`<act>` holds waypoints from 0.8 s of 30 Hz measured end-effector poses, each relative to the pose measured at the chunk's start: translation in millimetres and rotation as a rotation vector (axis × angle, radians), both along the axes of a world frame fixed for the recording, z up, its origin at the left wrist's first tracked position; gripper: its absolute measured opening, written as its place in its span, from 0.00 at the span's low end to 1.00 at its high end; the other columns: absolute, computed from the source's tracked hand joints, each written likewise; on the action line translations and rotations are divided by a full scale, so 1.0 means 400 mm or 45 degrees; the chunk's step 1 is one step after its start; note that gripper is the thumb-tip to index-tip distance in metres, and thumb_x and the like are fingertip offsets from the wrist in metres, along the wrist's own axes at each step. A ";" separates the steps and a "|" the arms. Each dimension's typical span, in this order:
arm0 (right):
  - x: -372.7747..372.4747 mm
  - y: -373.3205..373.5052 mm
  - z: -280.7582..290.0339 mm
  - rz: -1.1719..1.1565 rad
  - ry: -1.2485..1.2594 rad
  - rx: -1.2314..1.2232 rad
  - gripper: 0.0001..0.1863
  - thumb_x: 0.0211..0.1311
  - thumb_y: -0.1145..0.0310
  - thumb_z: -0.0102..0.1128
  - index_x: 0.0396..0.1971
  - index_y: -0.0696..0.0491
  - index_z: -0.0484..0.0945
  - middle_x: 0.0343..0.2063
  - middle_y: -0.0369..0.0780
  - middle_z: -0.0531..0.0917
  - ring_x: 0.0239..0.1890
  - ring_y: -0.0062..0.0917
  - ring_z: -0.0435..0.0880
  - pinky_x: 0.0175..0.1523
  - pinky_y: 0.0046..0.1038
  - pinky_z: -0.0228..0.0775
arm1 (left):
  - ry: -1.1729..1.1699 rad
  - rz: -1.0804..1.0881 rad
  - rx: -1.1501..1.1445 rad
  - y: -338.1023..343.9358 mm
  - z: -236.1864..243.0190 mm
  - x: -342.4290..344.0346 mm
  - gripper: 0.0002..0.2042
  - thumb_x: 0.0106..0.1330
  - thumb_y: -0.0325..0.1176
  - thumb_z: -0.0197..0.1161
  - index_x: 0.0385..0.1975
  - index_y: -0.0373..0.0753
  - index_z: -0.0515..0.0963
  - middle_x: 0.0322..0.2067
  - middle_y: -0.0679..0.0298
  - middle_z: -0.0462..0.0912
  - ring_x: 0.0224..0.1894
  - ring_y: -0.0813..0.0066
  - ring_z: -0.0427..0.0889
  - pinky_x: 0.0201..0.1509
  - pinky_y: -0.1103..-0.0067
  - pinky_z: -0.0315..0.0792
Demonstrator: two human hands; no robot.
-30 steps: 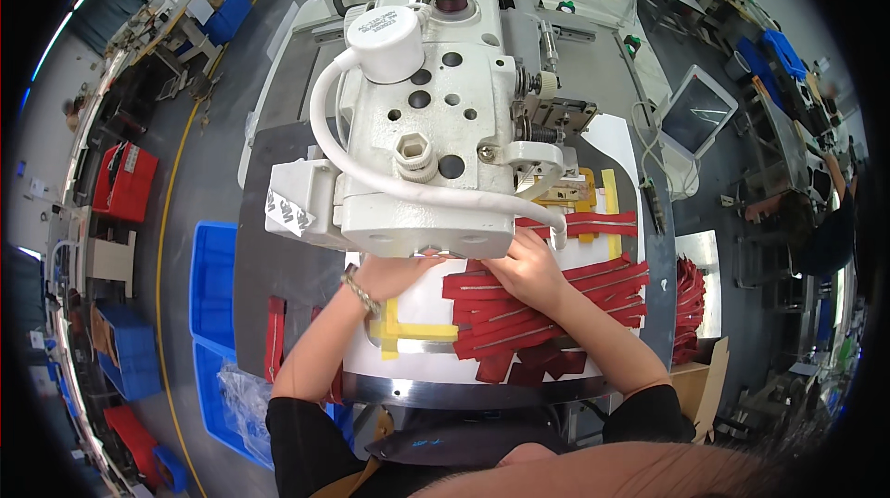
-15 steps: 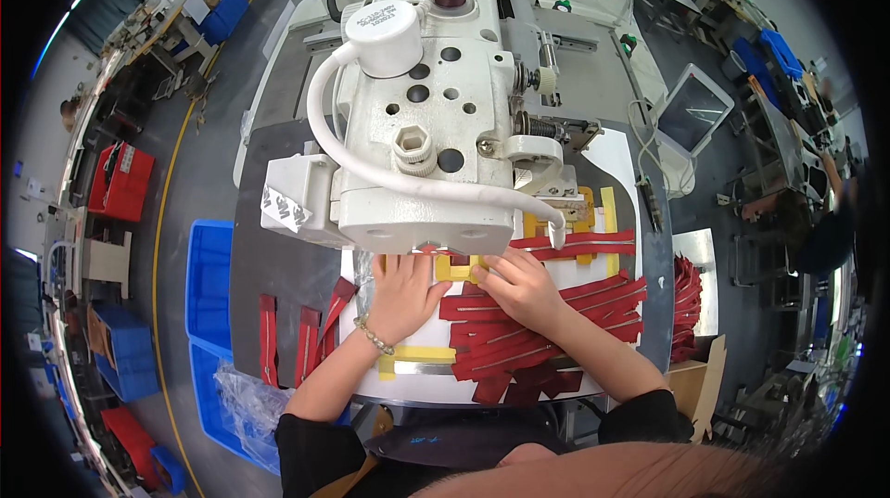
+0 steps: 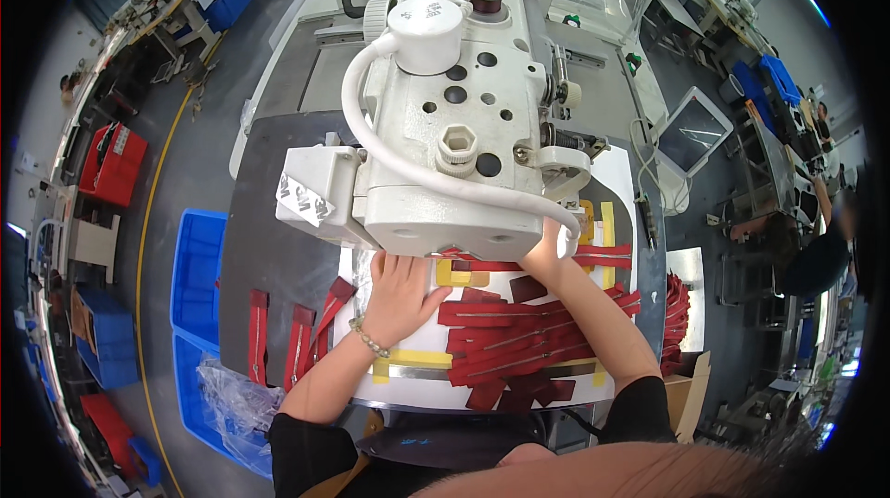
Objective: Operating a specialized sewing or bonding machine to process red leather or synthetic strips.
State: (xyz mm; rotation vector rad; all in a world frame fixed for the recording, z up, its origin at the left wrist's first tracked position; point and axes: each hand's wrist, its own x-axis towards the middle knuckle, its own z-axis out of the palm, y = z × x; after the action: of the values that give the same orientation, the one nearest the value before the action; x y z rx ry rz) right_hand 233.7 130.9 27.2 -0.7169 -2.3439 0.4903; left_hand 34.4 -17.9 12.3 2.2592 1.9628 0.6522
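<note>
My left hand (image 3: 399, 292) lies flat with fingers stretched out on the white plate (image 3: 399, 389), fingertips at the lower edge of the white sewing machine head (image 3: 436, 206). Beside its thumb is a yellow frame piece (image 3: 445, 275). Across that piece runs a red zipper strip (image 3: 487, 266), continuing rightward past my right wrist. My right hand (image 3: 549, 261) reaches under the right side of the machine head, which hides its fingers. Under my right forearm lies a pile of red zipper strips (image 3: 510, 340) with metal teeth.
Loose red zippers (image 3: 259, 336) lie on the dark table at left. Blue bins (image 3: 197, 280) stand beyond its left edge, one holding clear plastic. More red strips (image 3: 680, 312) are bunched at the right, near a cardboard box (image 3: 688, 396). A screen (image 3: 695, 132) stands at far right.
My right hand has moved away from the yellow piece, forward under the machine head. The upper red zipper strip now extends left onto that piece. My left hand stays flat; the view has shifted slightly.
</note>
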 end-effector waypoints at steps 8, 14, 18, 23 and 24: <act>0.002 0.000 0.028 -0.038 -0.252 0.035 0.17 0.48 0.63 0.67 0.35 0.56 0.77 0.39 0.42 0.75 0.43 0.38 0.73 0.44 0.38 0.63 | -0.069 0.032 0.056 -0.007 0.006 -0.004 0.26 0.56 0.48 0.62 0.50 0.37 0.70 0.47 0.55 0.69 0.48 0.56 0.66 0.52 0.63 0.57; 0.065 -0.008 0.030 -0.173 -0.377 0.007 0.18 0.50 0.58 0.67 0.34 0.54 0.76 0.36 0.42 0.73 0.40 0.37 0.72 0.41 0.35 0.60 | -0.163 0.005 0.093 -0.002 0.014 -0.013 0.21 0.56 0.43 0.66 0.46 0.40 0.74 0.39 0.58 0.75 0.42 0.58 0.73 0.47 0.67 0.64; 0.056 -0.054 0.020 -0.052 -0.553 0.132 0.20 0.51 0.54 0.65 0.35 0.55 0.76 0.37 0.42 0.73 0.42 0.38 0.71 0.45 0.38 0.60 | -0.251 0.010 -0.048 -0.001 0.013 -0.014 0.19 0.55 0.41 0.67 0.44 0.39 0.74 0.37 0.60 0.78 0.40 0.60 0.76 0.45 0.69 0.68; 0.046 -0.047 0.033 0.191 -0.402 -0.141 0.16 0.56 0.59 0.63 0.32 0.59 0.77 0.36 0.41 0.74 0.43 0.34 0.73 0.46 0.31 0.65 | -0.351 0.003 0.014 -0.005 0.008 -0.018 0.18 0.54 0.38 0.68 0.42 0.39 0.74 0.40 0.59 0.80 0.43 0.59 0.78 0.44 0.68 0.70; 0.045 -0.038 0.050 0.268 -0.264 -0.416 0.14 0.57 0.61 0.62 0.30 0.59 0.78 0.34 0.41 0.75 0.40 0.32 0.74 0.43 0.28 0.65 | -0.349 0.011 0.015 -0.002 0.008 -0.019 0.18 0.54 0.38 0.68 0.42 0.39 0.74 0.40 0.59 0.80 0.43 0.59 0.78 0.44 0.68 0.70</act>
State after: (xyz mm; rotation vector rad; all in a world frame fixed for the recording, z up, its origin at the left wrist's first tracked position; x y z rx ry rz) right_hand 251.6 115.7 47.3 -0.6966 -2.5793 0.9485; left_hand 26.8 -18.8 15.6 2.0400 1.8418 0.9204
